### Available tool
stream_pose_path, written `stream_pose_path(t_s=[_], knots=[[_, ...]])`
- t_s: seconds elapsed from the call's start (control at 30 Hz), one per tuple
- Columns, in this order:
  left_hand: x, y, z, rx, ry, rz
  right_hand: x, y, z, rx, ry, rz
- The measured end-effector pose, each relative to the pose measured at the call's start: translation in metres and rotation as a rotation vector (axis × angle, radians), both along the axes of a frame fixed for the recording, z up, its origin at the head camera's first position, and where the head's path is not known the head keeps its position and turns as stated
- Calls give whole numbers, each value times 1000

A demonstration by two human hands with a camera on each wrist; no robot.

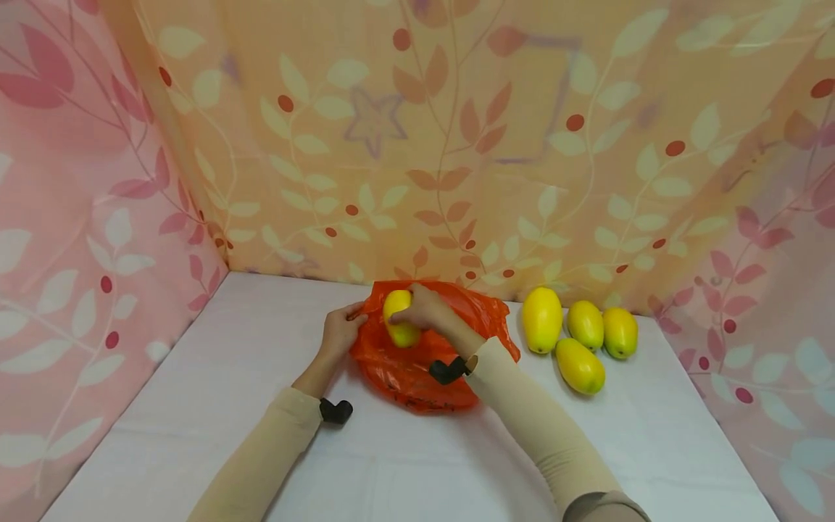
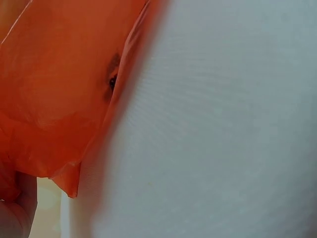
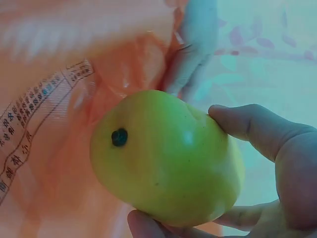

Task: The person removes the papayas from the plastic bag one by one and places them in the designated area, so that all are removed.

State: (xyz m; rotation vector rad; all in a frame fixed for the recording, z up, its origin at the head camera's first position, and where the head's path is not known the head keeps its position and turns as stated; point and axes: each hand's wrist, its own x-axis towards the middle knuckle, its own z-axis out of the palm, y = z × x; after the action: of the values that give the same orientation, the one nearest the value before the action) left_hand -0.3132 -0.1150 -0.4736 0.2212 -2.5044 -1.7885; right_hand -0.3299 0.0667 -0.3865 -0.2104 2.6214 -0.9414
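My right hand grips a yellow mango over the red plastic bag. In the right wrist view, the mango shows a greenish face and a dark stem spot, with thumb and fingers on opposite sides of it. My left hand pinches the bag's left edge. The left wrist view has the bag hanging across its left side, with part of that hand at the lower left corner. The bag's inside is mostly hidden.
Several more yellow mangoes lie grouped on the white tabletop, right of the bag. A patterned orange curtain rises along the back edge, and pink patterned cloth hangs at both sides.
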Motion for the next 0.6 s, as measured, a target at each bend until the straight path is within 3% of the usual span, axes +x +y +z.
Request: stream_pose_path(t_s=[0.37, 0.6], knots=[[-1, -2, -3, 16, 6, 18, 11, 14, 24, 1, 71, 34], [-1, -4, -2, 27, -4, 17, 11, 26, 37, -71, 53, 49]])
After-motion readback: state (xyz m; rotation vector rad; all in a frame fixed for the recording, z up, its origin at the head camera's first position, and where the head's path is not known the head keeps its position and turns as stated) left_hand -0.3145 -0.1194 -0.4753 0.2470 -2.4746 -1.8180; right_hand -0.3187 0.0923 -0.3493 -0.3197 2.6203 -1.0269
